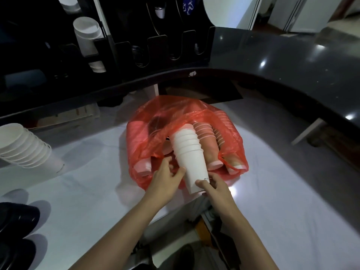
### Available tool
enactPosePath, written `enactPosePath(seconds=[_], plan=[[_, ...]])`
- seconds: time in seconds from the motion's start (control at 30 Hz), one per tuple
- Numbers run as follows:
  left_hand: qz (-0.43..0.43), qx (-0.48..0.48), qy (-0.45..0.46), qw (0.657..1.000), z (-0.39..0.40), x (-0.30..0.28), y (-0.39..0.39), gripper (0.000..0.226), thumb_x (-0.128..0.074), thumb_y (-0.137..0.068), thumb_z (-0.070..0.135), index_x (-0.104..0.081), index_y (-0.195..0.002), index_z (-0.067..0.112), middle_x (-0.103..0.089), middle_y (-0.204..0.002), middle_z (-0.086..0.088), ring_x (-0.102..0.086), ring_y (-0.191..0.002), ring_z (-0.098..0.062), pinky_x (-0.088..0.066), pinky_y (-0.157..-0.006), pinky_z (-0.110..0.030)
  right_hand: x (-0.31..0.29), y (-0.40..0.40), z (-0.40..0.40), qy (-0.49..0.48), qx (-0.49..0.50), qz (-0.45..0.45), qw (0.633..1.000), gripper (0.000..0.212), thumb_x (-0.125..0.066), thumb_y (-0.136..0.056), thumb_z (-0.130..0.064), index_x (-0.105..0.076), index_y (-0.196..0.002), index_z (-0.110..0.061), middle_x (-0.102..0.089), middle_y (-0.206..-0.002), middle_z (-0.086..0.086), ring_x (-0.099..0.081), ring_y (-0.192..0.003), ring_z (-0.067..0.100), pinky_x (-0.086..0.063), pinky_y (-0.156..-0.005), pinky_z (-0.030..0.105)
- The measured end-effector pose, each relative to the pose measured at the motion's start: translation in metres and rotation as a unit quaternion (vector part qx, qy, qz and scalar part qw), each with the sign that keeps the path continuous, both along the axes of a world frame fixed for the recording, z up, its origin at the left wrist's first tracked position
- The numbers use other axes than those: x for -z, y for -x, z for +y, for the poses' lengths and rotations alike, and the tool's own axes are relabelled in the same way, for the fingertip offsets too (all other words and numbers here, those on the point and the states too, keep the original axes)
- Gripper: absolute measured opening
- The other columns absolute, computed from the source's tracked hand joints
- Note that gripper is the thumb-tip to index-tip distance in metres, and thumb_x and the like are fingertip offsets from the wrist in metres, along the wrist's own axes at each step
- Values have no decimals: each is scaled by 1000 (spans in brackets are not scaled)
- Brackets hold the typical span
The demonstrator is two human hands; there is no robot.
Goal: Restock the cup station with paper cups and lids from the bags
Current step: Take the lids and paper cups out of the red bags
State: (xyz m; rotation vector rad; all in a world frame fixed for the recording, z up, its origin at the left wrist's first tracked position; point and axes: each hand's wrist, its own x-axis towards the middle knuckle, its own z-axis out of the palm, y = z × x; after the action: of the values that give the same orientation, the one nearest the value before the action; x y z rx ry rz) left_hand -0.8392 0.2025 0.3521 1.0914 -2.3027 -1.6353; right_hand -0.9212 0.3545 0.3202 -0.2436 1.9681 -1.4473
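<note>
A red plastic bag [153, 112] lies open on the white table, with several stacks of paper cups inside it. One white cup stack [191, 154] sticks half out of the bag's mouth, base towards me. My left hand [165, 180] grips its left side near the base. My right hand [212, 188] holds the base end from the right, fingers curled on it. The black cup station [120, 47] stands at the back left, with a white cup stack [86, 34] in one slot.
Another stack of white cups [25, 147] lies on its side at the table's left edge. Black lids [17, 217] sit at the lower left. A dark grey counter [272, 61] curves across the back and right. White table surface [87, 191] spreads around the bag.
</note>
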Motion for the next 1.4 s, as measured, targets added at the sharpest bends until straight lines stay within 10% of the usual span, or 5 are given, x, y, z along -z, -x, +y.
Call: enactPosePath(seconds=[0.47, 0.8, 1.13, 1.4], plan=[[103, 12, -33, 994, 15, -3, -2, 71, -87, -77, 38, -46, -135, 38, -64, -127, 17, -64, -111, 1, -60, -92, -43, -4, -3, 18, 63, -70, 73, 993, 80, -80, -84, -10, -41, -143, -46, -62, -125, -21, -62, -108, -5, -54, -81, 15], [160, 7, 12, 987, 10, -26, -12, 71, -85, -79, 42, -43, -135, 45, -62, -130, 25, -59, -121, 2, -55, -101, -32, -46, -2, -11, 184, 33, 94, 978, 19, -53, -104, -37, -58, -118, -50, -65, -117, -35, -57, -119, -9, -45, -93, 13], [197, -38, 33, 979, -12, -49, -38, 77, -82, -73, 54, -42, -139, 46, -59, -132, 27, -59, -120, 3, -57, -98, -33, -65, -13, -48, 223, -11, 138, 965, 52, -54, -90, -60, -61, -132, -30, -67, -128, -14, -62, -122, 6, -52, -98, 26], [177, -111, 45, 977, -44, -57, -83, 74, -84, -79, 38, -40, -138, 46, -58, -123, 33, -61, -113, 6, -58, -95, -28, -65, -43, -98, 252, -86, 105, 958, 36, -56, -102, -42, -61, -132, -23, -70, -121, -15, -64, -115, 3, -51, -90, 16]])
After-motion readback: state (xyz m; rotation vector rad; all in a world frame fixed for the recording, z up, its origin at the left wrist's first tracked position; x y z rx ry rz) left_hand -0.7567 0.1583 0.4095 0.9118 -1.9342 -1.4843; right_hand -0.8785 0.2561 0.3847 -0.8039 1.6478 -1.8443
